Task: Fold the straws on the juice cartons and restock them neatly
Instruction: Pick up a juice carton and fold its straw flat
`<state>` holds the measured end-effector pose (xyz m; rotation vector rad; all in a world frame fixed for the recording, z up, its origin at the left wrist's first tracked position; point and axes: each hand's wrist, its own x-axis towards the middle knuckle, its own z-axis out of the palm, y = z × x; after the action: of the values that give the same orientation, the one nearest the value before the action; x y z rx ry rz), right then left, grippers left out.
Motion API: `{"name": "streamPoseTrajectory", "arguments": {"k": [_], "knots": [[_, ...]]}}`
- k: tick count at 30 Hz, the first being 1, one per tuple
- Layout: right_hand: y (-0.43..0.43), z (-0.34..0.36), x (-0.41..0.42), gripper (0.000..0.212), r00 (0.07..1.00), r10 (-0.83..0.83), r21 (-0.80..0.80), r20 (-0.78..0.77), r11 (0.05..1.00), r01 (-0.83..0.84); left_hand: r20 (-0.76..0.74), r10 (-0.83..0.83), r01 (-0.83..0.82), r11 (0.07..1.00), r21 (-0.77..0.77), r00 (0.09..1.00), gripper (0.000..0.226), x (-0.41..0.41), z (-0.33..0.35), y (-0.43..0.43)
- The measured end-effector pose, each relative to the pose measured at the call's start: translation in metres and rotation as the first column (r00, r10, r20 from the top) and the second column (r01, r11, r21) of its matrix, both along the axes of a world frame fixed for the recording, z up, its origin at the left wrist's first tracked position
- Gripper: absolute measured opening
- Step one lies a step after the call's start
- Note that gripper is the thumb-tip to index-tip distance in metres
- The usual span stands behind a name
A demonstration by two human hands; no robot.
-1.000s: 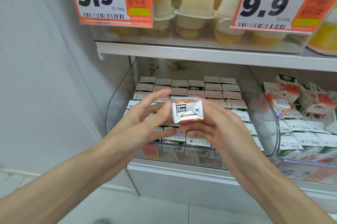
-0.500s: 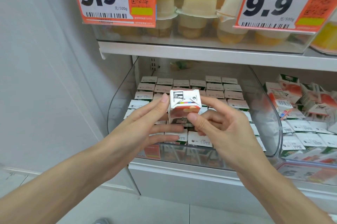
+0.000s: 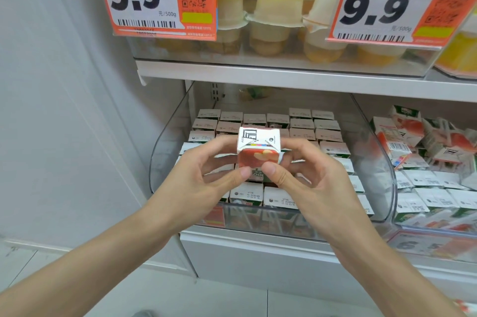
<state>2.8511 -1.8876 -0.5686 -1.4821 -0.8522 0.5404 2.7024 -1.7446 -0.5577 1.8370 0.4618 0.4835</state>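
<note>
Both hands, left hand (image 3: 204,182) and right hand (image 3: 307,180), pinch one juice carton (image 3: 258,153); its straw is hidden, fingers behind.

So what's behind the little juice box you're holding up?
Behind the juice carton, pinched by the left hand and right hand, is a clear bin holding neat rows of cartons. The carton and hands cover the middle rows, so those can't be seen.

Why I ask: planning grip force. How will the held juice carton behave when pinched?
The juice carton seems stiff: its edges look square in the left hand and right hand. Flat faces suggest no rolling; fingertip pinch suggests lightness.
</note>
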Motion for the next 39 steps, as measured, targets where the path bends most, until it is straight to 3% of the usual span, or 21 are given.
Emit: {"name": "streamPoseTrajectory", "arguments": {"k": [3, 7, 10, 14, 16, 18, 21, 24, 26, 31, 39], "knots": [[0.001, 0.002, 0.000, 0.036, 1.000, 0.002, -0.011, -0.021, 1.000, -0.002, 0.017, -0.001, 0.001, 1.000, 0.015, 1.000, 0.039, 0.001, -0.002, 0.000], [0.002, 0.004, -0.002, 0.041, 0.990, -0.021, -0.011, -0.142, 1.000, 0.020, 0.015, 0.034, -0.033, 0.999, -0.026, 0.999, 0.060, 0.000, -0.003, 0.000], [0.000, 0.004, -0.002, 0.036, 0.980, -0.054, -0.039, -0.191, 0.998, 0.048, 0.038, -0.059, 0.059, 0.998, -0.001, 0.998, 0.047, -0.003, -0.001, -0.001], [-0.002, 0.005, 0.000, 0.022, 0.978, -0.089, -0.019, -0.188, 0.996, 0.087, -0.056, -0.156, 0.164, 0.962, 0.217, 0.986, 0.068, -0.006, -0.003, -0.004], [-0.002, 0.007, 0.000, 0.020, 0.979, -0.082, -0.003, -0.185, 0.997, 0.082, -0.093, -0.131, 0.155, 0.926, 0.344, 0.987, 0.076, -0.004, -0.007, -0.006], [-0.002, 0.007, -0.001, 0.020, 0.981, -0.073, 0.000, -0.180, 0.997, 0.075, -0.082, -0.088, 0.113, 0.919, 0.378, 0.993, 0.076, -0.002, -0.009, -0.006], [-0.002, 0.006, 0.001, 0.017, 0.986, -0.030, 0.034, -0.166, 0.999, 0.036, -0.016, -0.063, 0.065, 0.939, 0.338, 0.998, 0.069, 0.000, -0.011, -0.004], [-0.002, 0.002, 0.004, 0.047, 0.995, 0.049, 0.005, -0.084, 0.999, -0.049, 0.032, -0.033, 0.024, 0.971, 0.239, 0.999, 0.061, 0.001, -0.011, 0.000], [-0.001, -0.001, 0.005, 0.056, 0.997, 0.079, -0.011, -0.007, 0.997, -0.079, 0.035, -0.019, 0.011, 0.977, 0.214, 0.999, 0.055, 0.002, -0.009, 0.003], [0.001, -0.004, 0.004, 0.042, 0.997, 0.062, 0.017, 0.054, 0.998, -0.063, 0.040, 0.005, -0.013, 0.979, 0.205, 0.999, 0.044, 0.003, -0.010, 0.007], [0.001, -0.005, 0.006, 0.034, 0.993, 0.030, 0.014, 0.115, 0.999, -0.032, 0.089, -0.038, 0.016, 0.971, 0.238, 0.995, 0.045, 0.001, -0.005, 0.008]]}}
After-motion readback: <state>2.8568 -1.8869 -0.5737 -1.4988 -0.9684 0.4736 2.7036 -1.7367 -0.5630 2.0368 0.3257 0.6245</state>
